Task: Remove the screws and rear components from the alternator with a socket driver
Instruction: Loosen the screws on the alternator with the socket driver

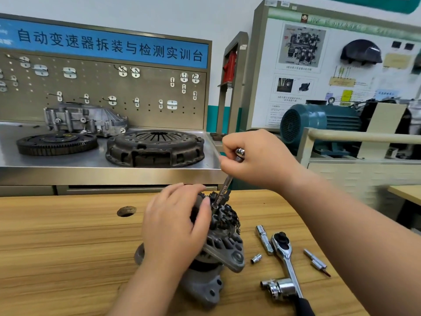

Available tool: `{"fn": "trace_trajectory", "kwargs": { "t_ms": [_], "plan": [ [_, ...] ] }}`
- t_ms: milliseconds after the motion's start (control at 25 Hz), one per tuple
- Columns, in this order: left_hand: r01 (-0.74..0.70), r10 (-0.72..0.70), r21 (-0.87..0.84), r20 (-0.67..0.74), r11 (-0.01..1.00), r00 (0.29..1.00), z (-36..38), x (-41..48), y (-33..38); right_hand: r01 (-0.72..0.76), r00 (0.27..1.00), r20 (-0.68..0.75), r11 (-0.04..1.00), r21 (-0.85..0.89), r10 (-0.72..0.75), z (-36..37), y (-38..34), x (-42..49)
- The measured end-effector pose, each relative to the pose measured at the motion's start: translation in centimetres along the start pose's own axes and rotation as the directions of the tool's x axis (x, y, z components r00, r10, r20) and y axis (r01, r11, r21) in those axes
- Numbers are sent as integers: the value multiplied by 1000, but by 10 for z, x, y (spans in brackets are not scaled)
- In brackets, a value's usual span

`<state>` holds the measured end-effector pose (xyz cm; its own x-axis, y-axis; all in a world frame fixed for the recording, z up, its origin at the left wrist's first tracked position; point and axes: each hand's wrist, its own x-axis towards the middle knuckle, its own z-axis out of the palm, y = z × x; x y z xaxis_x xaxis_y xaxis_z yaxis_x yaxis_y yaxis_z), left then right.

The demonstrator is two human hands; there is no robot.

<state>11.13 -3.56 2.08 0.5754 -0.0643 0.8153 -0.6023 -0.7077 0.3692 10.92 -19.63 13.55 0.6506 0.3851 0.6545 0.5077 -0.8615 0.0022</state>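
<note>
A grey alternator point(224, 249) stands on the wooden table point(57, 247) with its dark rear components facing up. My left hand point(173, 224) lies over its left side and grips the housing, hiding part of it. My right hand point(257, 158) is closed around the top of a slim chrome socket driver point(222, 192). The driver slants down to the left, and its tip sits in the rear components beside my left thumb. No loose screw shows.
Right of the alternator lie a ratchet wrench point(286, 256), an extension bar point(264, 239), a small socket point(256, 258), larger sockets point(278, 288) and a bit driver point(316, 262). A hole point(126, 211) pierces the table. Behind, a steel bench holds a clutch cover point(155, 148) and flywheel point(57, 143).
</note>
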Motion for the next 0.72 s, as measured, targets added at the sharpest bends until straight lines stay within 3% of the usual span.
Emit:
{"fn": "trace_trajectory", "kwargs": {
  "t_ms": [120, 400, 600, 720],
  "plan": [
    [-128, 125, 171, 28, 977, 992, 9, -1, 0, 0, 998, -67, 998, 60, 4, 5, 2, 0],
    [-147, 140, 170, 51, 974, 989, 11, 3, -3, 102, 988, -145, 900, 423, -44, 12, 17, -1],
    [-154, 151, 152, 28, 976, 988, 11, 4, -6, 239, 969, -162, 877, 417, -187, 17, 17, 6],
    [-152, 148, 197, 34, 969, 988, 11, 5, -6, 121, 992, -73, 914, 388, -100, 14, 17, 10]
  ]
}}
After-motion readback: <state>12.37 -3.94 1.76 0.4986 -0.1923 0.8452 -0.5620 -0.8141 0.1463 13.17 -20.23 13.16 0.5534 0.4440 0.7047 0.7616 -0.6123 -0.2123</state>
